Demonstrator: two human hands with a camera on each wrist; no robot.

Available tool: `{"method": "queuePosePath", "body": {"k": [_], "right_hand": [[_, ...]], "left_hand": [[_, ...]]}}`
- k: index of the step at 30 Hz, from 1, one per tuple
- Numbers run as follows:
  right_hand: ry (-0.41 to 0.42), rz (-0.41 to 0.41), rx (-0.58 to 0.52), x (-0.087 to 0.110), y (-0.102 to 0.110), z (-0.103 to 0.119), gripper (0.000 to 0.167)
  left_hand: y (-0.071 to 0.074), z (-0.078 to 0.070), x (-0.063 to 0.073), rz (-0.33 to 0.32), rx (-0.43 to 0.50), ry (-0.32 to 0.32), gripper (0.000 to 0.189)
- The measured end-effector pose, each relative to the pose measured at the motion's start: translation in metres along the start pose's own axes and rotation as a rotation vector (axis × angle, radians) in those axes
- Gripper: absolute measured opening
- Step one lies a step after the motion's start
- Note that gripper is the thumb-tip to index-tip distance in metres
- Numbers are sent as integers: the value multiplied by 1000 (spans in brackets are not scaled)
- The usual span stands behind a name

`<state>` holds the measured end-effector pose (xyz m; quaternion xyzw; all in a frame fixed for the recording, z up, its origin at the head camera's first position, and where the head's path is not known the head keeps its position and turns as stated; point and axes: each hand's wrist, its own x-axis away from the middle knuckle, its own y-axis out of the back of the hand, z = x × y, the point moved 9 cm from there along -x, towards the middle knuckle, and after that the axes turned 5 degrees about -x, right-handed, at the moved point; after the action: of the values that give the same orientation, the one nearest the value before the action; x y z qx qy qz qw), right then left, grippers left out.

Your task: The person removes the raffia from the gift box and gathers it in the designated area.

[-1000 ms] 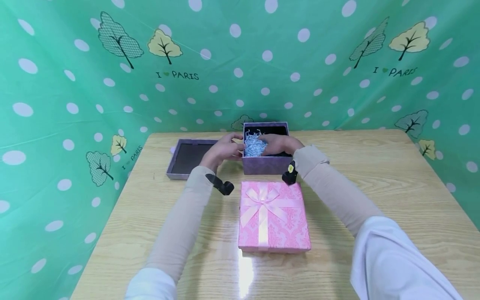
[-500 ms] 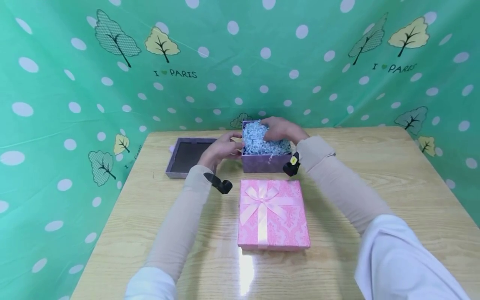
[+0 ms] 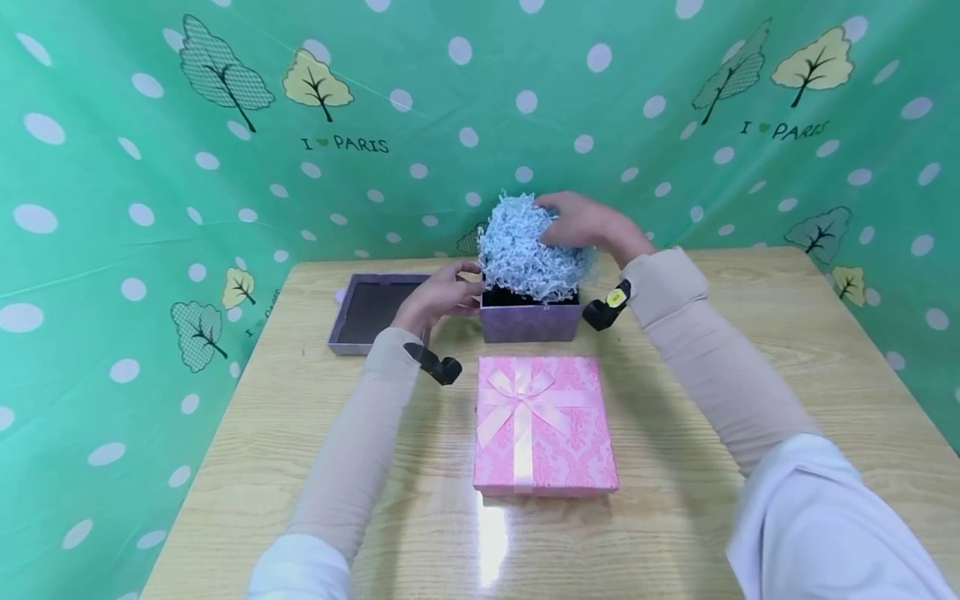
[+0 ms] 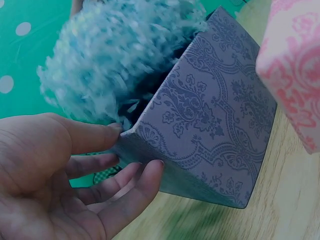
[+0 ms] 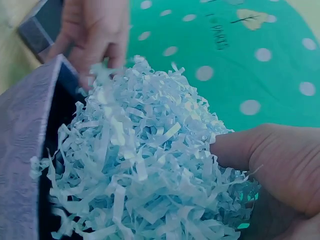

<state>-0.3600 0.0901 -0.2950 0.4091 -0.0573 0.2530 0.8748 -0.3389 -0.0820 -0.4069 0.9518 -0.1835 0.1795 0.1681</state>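
My right hand (image 3: 588,225) grips a big clump of light blue shredded paper (image 3: 525,250), raised just above the purple gift box (image 3: 528,325). In the right wrist view the thumb (image 5: 240,147) presses into the clump, while the other fingers are mostly hidden. Loose strands hang down toward the box's dark inside. At the box's left side, my left hand (image 3: 442,296) touches it with relaxed fingers. The left wrist view has its thumb tip at the rim's corner and fingertips against the patterned outer wall (image 4: 200,110).
A pink gift box (image 3: 547,450) with a ribbon bow stands in front of the purple one. The purple lid (image 3: 356,342) lies upturned at the left, beyond the left forearm. A green dotted cloth (image 3: 420,100) hangs behind the wooden table (image 3: 750,350).
The shredded paper has been pulled up from inside the purple box by my right hand, which has risen and moved slightly right. My left hand has stayed at the box's side.
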Motion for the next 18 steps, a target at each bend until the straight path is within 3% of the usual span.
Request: {"method": "queuePosePath", "body": {"k": [9, 18], "right_hand": [[2, -68, -93, 27, 33, -7, 73], [-21, -144, -103, 51, 59, -48, 74]], "left_hand": [[0, 0, 1, 8, 8, 3, 51], [1, 0, -1, 3, 0, 14, 54]]}}
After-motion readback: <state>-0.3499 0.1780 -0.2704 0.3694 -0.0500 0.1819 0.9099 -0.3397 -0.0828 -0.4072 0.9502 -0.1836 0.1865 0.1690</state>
